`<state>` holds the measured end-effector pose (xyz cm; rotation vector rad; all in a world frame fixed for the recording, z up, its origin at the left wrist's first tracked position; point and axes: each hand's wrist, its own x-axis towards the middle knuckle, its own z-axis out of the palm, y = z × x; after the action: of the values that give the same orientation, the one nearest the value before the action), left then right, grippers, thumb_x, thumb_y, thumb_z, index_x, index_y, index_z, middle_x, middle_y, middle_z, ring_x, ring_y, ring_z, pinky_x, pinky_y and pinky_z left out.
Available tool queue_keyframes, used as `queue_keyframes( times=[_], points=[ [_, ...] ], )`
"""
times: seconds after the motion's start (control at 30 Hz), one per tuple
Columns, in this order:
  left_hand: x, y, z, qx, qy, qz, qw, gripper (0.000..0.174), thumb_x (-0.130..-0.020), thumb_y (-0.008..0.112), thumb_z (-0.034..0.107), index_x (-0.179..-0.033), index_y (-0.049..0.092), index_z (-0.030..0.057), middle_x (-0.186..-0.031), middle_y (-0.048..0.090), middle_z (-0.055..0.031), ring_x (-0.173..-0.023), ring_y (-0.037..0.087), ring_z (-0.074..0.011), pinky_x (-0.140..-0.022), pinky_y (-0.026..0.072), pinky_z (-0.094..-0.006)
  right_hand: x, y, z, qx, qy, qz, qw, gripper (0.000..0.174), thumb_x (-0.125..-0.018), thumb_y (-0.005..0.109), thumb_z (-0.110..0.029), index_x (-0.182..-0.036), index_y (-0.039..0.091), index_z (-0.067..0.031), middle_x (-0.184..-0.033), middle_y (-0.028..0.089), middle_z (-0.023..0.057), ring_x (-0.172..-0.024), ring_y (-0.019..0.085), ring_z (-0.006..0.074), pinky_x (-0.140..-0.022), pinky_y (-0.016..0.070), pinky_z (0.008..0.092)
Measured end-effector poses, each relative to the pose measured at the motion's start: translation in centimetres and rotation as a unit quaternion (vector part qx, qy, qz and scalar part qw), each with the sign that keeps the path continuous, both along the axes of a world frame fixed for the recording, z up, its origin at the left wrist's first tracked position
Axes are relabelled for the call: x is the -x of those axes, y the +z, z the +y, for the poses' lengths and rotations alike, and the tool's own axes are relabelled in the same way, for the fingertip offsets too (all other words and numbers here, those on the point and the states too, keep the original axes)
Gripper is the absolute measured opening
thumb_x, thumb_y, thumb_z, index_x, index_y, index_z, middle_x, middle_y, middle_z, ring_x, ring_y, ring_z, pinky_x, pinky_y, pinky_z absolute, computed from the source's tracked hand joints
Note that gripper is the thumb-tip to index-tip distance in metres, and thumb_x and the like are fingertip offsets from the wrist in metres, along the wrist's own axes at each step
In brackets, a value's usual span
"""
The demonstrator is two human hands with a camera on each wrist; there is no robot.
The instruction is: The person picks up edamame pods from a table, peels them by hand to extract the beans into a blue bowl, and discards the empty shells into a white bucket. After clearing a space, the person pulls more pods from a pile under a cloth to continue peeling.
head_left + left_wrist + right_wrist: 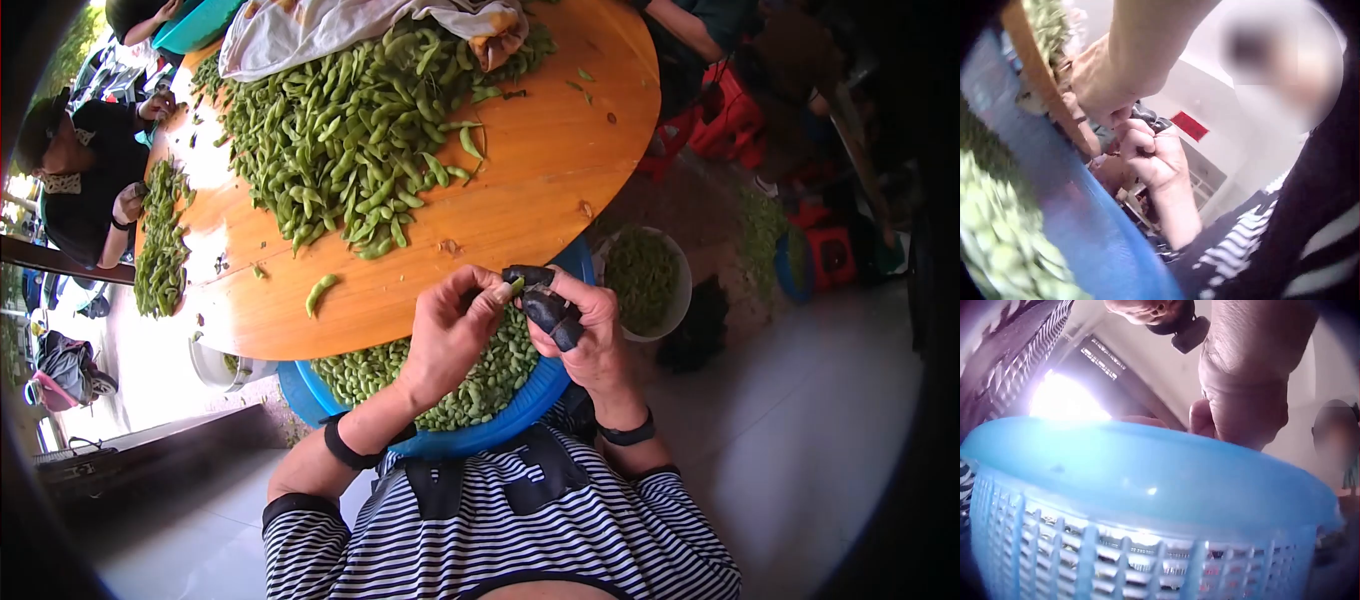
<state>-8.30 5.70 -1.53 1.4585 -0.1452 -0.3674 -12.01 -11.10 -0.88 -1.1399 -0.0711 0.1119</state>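
Note:
In the head view, my left hand pinches a green soybean pod between thumb and fingertips. My right hand, with black covers on its thumb and fingers, grips the pod's other end; most of the pod is hidden by the fingers. Both hands meet above a blue basket in the lap, which is full of shelled green beans. Slotted sides of this basket show in the right wrist view. The left wrist view shows the right hand curled up beside the left.
A large heap of pods covers much of the wooden table, partly under a white cloth. One loose pod lies near its front edge. Other people sit around it. A white bucket stands on the floor at right.

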Motion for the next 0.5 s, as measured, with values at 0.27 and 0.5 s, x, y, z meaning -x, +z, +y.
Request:
queue_keyframes(
  times=[0.27, 0.5],
  points=[
    [0.2, 0.8, 1.4, -0.037, -0.105, 0.093, 0.989, 0.011, -0.098, 0.056, 0.011, -0.09, 0.057, 0.003, -0.074, 0.052, 0.0032, -0.06, 0.046, -0.008, -0.054, 0.0374, -0.0235, 0.1, 0.8, -0.5, 0.399, -0.032, -0.199, 0.895, 0.028, -0.073, 0.059, 0.006, -0.1, 0.063, 0.0039, -0.081, 0.046, 0.0143, -0.072, 0.052, 0.0312, -0.064, 0.0446, 0.0343],
    [1.3, -0.2, 3.1, -0.295, -0.127, -0.299, 0.898, 0.015, -0.071, 0.061, -0.004, -0.083, 0.053, 0.0007, -0.074, 0.055, -0.012, -0.063, 0.057, -0.0287, -0.058, 0.0475, -0.0368, 0.8, -0.1, -2.4, 0.515, -0.016, -0.187, 0.836, 0.026, -0.066, 0.06, 0.007, -0.092, 0.057, 0.0026, -0.082, 0.051, 0.0132, -0.071, 0.056, 0.0334, -0.061, 0.0443, 0.0396]
  ],
)
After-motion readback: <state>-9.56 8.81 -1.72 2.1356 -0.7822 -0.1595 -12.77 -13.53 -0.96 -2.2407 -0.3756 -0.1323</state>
